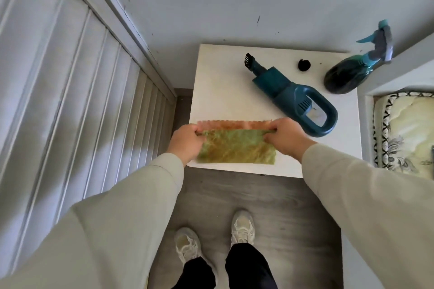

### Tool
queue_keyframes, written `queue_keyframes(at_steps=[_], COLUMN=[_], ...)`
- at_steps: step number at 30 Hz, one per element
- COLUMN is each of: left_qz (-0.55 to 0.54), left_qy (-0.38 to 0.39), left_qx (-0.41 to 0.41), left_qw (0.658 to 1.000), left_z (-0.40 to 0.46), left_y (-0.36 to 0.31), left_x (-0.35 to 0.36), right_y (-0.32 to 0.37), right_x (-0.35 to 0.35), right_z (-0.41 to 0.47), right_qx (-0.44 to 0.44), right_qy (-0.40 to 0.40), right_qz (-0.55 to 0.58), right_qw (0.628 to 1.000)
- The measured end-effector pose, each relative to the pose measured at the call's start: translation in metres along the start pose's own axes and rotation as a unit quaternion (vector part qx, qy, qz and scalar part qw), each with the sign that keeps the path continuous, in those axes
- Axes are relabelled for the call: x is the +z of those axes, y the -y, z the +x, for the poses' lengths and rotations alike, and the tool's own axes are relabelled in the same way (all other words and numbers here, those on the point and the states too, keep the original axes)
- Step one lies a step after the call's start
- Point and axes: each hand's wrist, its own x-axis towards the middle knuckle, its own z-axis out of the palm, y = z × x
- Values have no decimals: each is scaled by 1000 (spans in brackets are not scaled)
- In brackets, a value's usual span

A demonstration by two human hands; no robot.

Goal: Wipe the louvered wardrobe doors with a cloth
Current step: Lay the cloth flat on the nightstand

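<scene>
Two hands fold a cloth on a small white table.

The left hand (pixel 185 142) and right hand (pixel 285 137) each pinch an end of the green and orange cloth (pixel 234 148) in the middle of the frame. The table (pixel 220 91) also holds a blue hand vacuum (pixel 288 94) and spray bottle (pixel 347 75). The louvered wardrobe doors (pixel 77 91) fill the left side.

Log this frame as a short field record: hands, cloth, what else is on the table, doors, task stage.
left hand: pinches the cloth's left end at the fold
right hand: pinches the cloth's right end at the fold
cloth: green, folded over an orange layer, lying on the table's near edge
table: white, also holds a teal hand vacuum, a spray bottle and a small black item
doors: louvered, white, to the left, not touched
stage: cloth being folded, wiping not yet begun
</scene>
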Motion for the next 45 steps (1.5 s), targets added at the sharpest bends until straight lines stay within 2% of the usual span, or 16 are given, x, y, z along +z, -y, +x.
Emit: queue_keyframes(at_steps=[3, 5, 8, 10, 12, 15, 18, 21, 24, 29, 34, 36, 38, 40, 43, 45], left_qz=[-45, -44, 1, -23, -82, -145, -147, -100, -87, -90, -79, -100, -90, -83, 9, 76], left_qy=[-52, -85, -72, -57, -53, -63, -71, -79, -73, 72, 186, 164, 118, 117, 147, 130], left_qx=[-22, -76, -161, -199, -206, -179, -178, -167, -102, -11, -36, -33, 18, 74, 120, 132], left_qw=[997, 993, 984, 978, 974, 971, 970, 978, 988, 993, 979, 981, 989, 987, 982, 980], left_z=[15, 17, 11, 13, 15, 15, 14, 12, 2, -21, -22, -15, -5, 5, 22, 34], left_y=[-5, -5, 3, 14, 23, 34, 42, 31, -3, -77, -118, -129, -139, -157, -182, -189], left_x=[6, 14, 29, 39, 42, 38, 25, 8, 0, 23, 53, 52, 46, 42, 48, 53], right_y=[5, 6, 7, 4, 2, 6, 11, 10, 3, -19, -47, -60, -68, -74, -76, -73], right_x=[0, 6, 19, 28, 37, 42, 47, 44, 31, -1, -32, -42, -49, -52, -52, -53], right_z=[13, 15, 4, 0, -1, -3, -5, -6, -9, -14, -18, -17, -14, -9, 0, 4], right_qx=[-2, -10, -26, -26, -28, -28, -39, -31, -11, 46, 90, 111, 128, 137, 123, 106], right_qy=[-21, -37, -92, -50, 42, 107, 133, 116, 78, 8, -34, -61, -63, -39, -17, -25], right_qz=[26, -3, -16, 2, -12, 14, 33, 58, 81, 118, 154, 157, 174, 181, 149, 137], right_qw=[999, 999, 995, 998, 999, 994, 990, 991, 994, 992, 983, 979, 974, 973, 981, 985])
